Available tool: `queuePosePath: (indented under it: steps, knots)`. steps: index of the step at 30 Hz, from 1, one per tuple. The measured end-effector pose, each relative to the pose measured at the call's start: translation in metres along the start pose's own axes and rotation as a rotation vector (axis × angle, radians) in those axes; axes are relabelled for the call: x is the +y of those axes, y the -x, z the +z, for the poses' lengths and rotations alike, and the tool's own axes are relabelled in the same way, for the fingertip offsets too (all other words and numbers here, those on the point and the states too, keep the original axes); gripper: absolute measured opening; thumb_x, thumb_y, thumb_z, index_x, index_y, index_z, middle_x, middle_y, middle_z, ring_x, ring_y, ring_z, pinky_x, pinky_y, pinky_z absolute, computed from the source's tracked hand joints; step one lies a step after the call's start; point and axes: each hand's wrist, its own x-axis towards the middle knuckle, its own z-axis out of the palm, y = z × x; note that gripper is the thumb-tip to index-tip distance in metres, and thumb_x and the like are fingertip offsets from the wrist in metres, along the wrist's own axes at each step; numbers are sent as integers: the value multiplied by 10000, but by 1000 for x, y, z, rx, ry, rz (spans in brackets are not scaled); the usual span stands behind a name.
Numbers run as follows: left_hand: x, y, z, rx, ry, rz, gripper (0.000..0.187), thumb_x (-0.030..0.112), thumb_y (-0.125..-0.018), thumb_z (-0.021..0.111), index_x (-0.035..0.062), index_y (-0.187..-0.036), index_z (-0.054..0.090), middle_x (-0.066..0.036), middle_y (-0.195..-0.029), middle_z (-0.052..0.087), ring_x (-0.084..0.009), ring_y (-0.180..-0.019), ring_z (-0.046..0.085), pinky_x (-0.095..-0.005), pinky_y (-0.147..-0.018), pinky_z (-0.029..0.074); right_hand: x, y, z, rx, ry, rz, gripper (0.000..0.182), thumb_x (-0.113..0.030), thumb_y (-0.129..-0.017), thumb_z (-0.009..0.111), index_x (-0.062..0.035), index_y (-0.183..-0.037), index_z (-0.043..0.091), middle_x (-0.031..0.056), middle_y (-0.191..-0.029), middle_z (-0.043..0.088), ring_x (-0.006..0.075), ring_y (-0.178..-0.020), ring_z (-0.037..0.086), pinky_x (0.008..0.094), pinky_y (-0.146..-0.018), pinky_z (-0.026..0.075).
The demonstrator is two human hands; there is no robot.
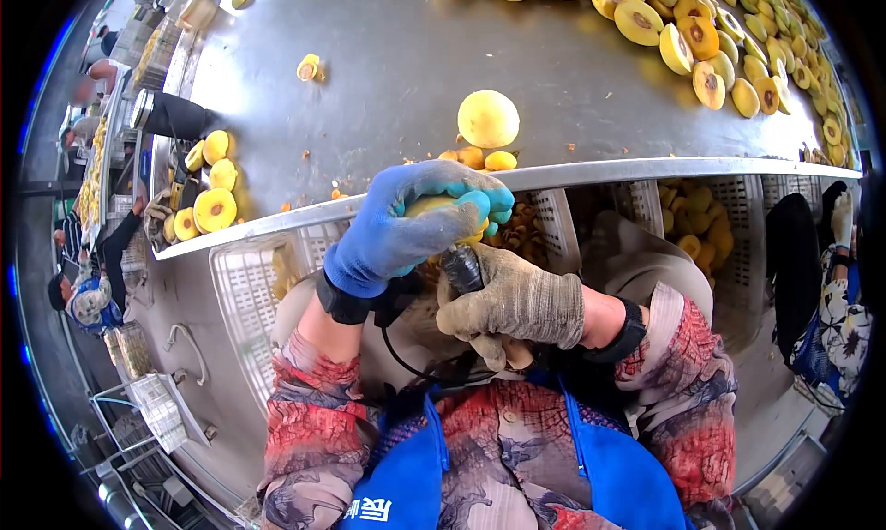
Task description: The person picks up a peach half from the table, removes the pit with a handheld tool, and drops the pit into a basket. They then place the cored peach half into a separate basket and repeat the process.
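Steel worktop (397,78) carries halved peaches (711,41) heaped at its far right corner and one whole peach (488,118) near the front edge, while below that edge the left hand (406,225) closes its grip round a yellow peach (434,205) and the right hand (512,299) clasps a dark-handled pitting tool (460,267) against it, so much fruit is cut and some remains.

- The left hand (406,225), in a blue glove, is wrapped around a yellow fruit (434,207).
- The right hand (508,304), in a tan glove, grips a dark tool (461,267) set against the fruit from below.
- A whole fruit (488,118) rests on the steel table (415,59).
- Halved fruits (711,41) are heaped at the far right.
- White crates (249,290) sit under the table edge.
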Motion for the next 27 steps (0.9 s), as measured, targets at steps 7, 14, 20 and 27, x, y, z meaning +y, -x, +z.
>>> queuePosePath:
  steps: [7,14,20,27]
  knots:
    - [-1,1,6,26,13,24,288,199,-847,629,-51,-990,645,-149,-957,667,-218,-837,650,-346,-801,528,9,-1,-4,-101,-57,2,169,-139,-807,627,-16,-828,513,83,-519,544,175,-381,534,289,-333,421]
    - [1,-1,14,98,173,67,396,329,-865,604,-41,-999,643,-171,-930,665,-236,-799,653,-366,-764,539,6,3,-8,-330,-372,-27,161,-94,-770,650,-14,-759,511,69,-486,493,148,-321,460,267,-295,368]
    - [0,-8,15,225,314,166,522,456,-905,532,-37,-1060,607,-177,-913,657,-253,-808,654,-357,-770,538,-8,1,0,-154,-152,-63,219,-144,-773,664,-36,-899,522,79,-551,528,177,-360,490,283,-322,388]
    - [2,3,-10,463,494,212,539,490,-960,397,4,-1134,550,-163,-1032,637,-305,-895,645,-408,-784,547,14,-23,1,499,1105,-421,272,-247,-827,581,-64,-1007,490,243,-844,626,449,-813,605,508,-681,497]
